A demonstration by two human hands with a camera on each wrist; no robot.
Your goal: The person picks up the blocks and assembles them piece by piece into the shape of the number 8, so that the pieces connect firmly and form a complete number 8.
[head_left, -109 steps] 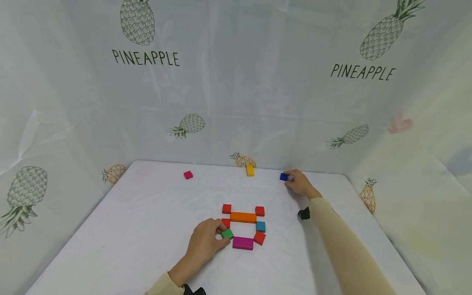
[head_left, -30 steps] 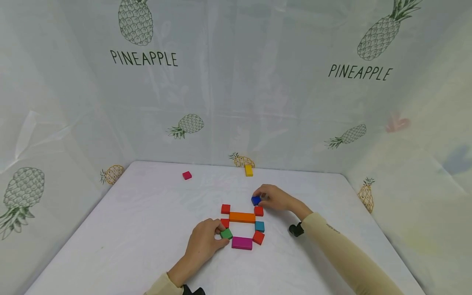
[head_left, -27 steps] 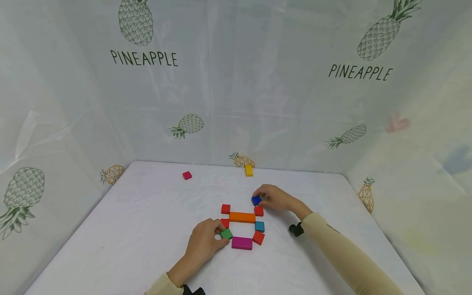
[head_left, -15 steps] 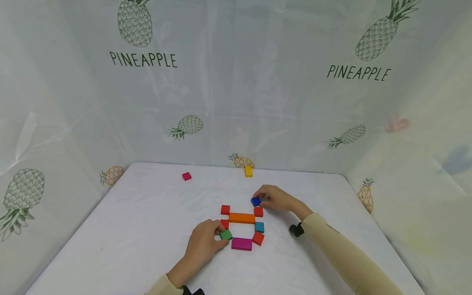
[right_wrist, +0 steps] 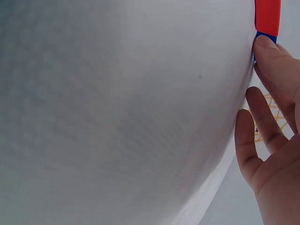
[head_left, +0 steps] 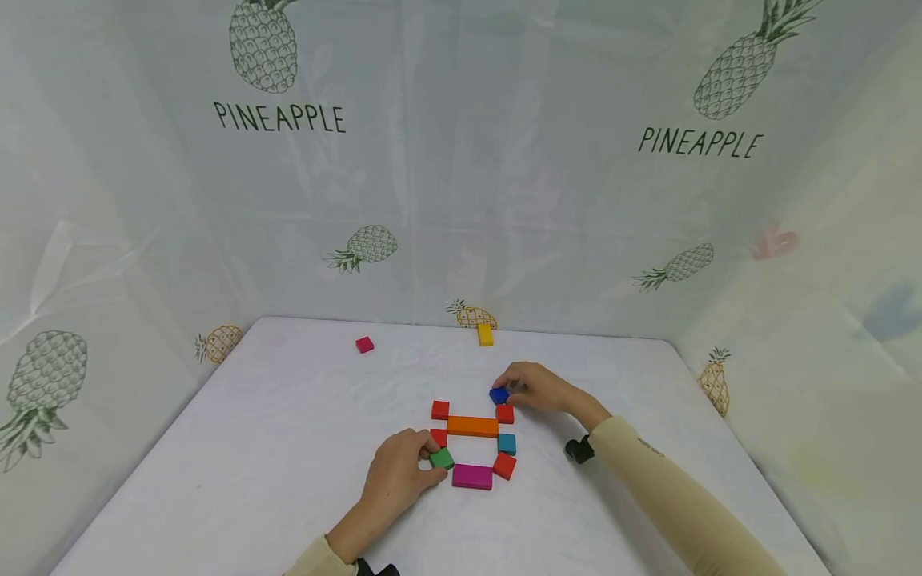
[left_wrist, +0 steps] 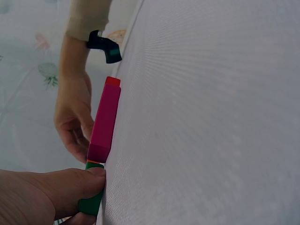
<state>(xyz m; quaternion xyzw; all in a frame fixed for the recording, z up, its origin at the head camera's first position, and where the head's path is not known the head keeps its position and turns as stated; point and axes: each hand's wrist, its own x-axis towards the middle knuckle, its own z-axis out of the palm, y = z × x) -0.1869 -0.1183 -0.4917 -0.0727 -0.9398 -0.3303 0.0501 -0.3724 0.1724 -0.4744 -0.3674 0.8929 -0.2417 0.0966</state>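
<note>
My left hand pinches a green block between thumb and fingers at the lower left corner of a block outline. In the left wrist view the green block lies end to end with a magenta block. At the outline's upper right, my right hand pinches a blue block, just beyond a red block. The right wrist view shows the thumb on the blue block, right at the red block's end. An orange bar spans the outline's upper part.
A teal block and a tilted red block form the outline's right side. Two more red blocks stand on its left. Farther back on the white table lie a crimson block and a yellow block.
My right hand has brought the blue block from the far right of the table to the outline's upper right. In the last second it shifts only slightly nearer. The left hand stays in place.
</note>
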